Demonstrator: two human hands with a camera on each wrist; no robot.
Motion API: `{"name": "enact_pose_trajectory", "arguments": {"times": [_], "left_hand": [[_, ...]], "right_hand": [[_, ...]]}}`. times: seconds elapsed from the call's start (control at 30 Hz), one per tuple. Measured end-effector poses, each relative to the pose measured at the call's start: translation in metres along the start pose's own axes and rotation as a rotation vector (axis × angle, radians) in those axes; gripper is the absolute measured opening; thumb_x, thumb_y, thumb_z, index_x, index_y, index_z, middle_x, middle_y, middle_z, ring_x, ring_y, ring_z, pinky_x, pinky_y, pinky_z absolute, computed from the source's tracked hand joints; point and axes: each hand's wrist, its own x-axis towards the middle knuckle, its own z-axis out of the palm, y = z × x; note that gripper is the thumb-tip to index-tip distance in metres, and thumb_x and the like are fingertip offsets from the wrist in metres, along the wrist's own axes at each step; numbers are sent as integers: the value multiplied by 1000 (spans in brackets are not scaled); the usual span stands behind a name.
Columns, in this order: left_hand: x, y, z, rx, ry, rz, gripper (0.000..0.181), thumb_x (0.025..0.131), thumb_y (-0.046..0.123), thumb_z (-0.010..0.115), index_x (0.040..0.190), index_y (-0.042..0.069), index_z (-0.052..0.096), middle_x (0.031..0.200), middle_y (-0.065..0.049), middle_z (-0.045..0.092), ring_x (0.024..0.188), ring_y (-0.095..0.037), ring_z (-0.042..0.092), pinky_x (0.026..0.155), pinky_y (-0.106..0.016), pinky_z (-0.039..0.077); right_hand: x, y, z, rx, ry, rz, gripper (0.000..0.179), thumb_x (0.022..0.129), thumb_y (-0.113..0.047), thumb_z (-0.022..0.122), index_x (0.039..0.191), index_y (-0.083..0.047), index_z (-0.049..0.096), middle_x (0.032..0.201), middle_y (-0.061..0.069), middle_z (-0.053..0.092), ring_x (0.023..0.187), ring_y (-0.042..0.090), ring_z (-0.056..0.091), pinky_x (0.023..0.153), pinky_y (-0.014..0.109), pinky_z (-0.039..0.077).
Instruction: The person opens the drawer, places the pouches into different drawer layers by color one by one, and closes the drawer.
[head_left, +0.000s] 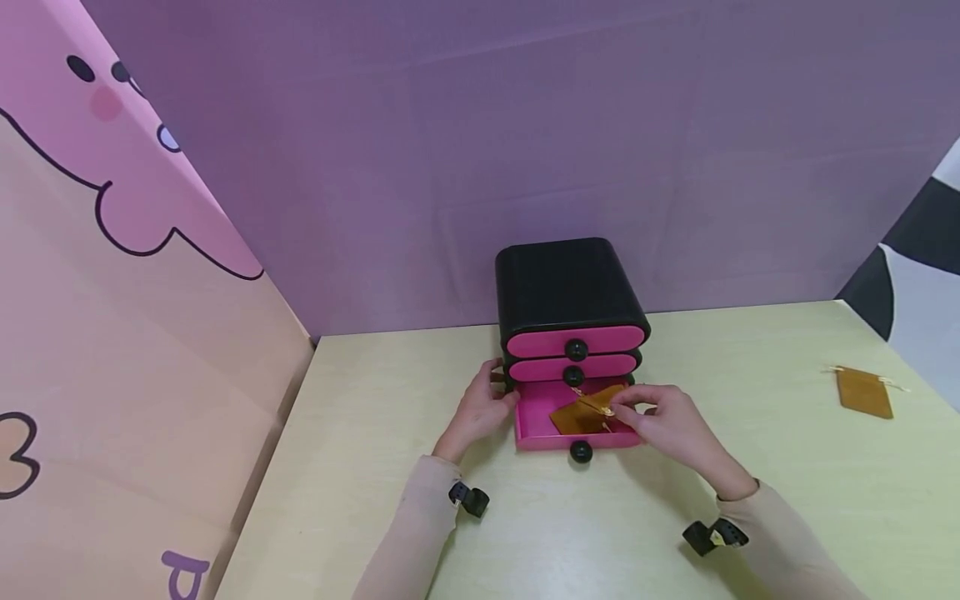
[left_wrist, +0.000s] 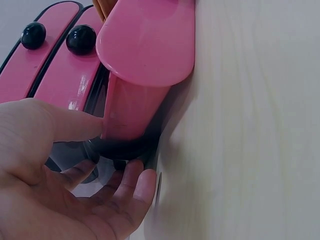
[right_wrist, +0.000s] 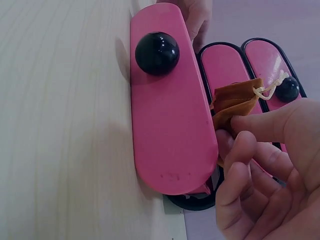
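Note:
A small black cabinet (head_left: 570, 287) with pink drawer fronts stands on the table; its bottom drawer (head_left: 531, 423) is pulled out. Brown drawstring pouch material (head_left: 576, 418) lies inside it, overlapping so that I cannot tell whether it is one pouch or two. My right hand (head_left: 678, 429) pinches a brown pouch (right_wrist: 235, 100) between thumb and fingers at the drawer's right side, its pale cord hanging loose. At the left, my left hand (head_left: 480, 408) rests against the cabinet, its thumb (left_wrist: 80, 125) touching the open drawer's side edge and its other fingers loosely bent beside the cabinet.
Another brown drawstring pouch (head_left: 864, 393) lies flat on the table (head_left: 765, 450) to the right. Two upper drawers (head_left: 600, 339) are closed, each with a round black knob. A purple cloth wall (head_left: 450, 150) rises right behind the cabinet.

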Motion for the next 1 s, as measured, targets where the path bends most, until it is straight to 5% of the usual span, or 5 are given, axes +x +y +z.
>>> {"name": "enact_pose_trajectory", "arguments": {"times": [0.33,0.63,1.0], "left_hand": [[-1,2,0,-1,9,2,64,101,13,66,160,6,40,144,-22,59,116,-34,67,99,-47,58],[1,0,0,1,0,-4,66,101,13,66,160,7,40,145,-22,59,118,-35,67,102,-48,58],[-1,2,0,-3,-3,-3,65,101,13,66,160,5,39,145,-23,59,118,-35,67,103,-49,58]], "right_hand": [[7,-1,7,9,12,-16,12,99,-15,73,103,-7,82,95,4,81,90,19,67,72,26,53],[6,-5,9,29,-13,13,13,101,-15,71,107,-7,80,103,9,80,101,31,73,77,28,58],[1,0,3,3,7,-4,16,101,-14,71,111,-6,80,106,9,80,100,27,69,79,27,57]]}}
